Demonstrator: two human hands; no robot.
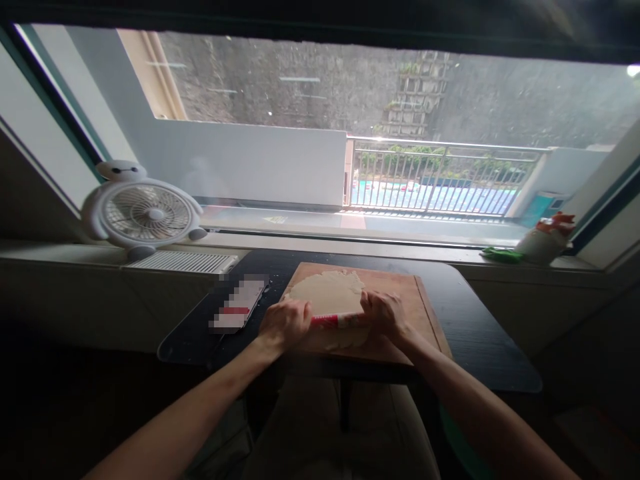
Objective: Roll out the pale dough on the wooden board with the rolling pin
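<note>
A sheet of pale dough (pixel 327 292) lies flattened, with an uneven edge, on a wooden board (pixel 415 310). Across it runs a red and white cylinder (pixel 327 321), used like a rolling pin; its exact kind is unclear. My left hand (pixel 286 323) is closed round its left end, and my right hand (pixel 384 312) grips the opposite end. Both ends are hidden under my fingers. Some dough shows on the near side of the cylinder too, towards the board's front edge.
The board rests on a dark table (pixel 483 327) with rounded corners. Left of it lies a blurred-out flat object (pixel 240 303), perhaps a phone. A white fan (pixel 153 213) stands on the sill at left; a pale pot-like object (pixel 543 243) and green item (pixel 501 255) sit at right.
</note>
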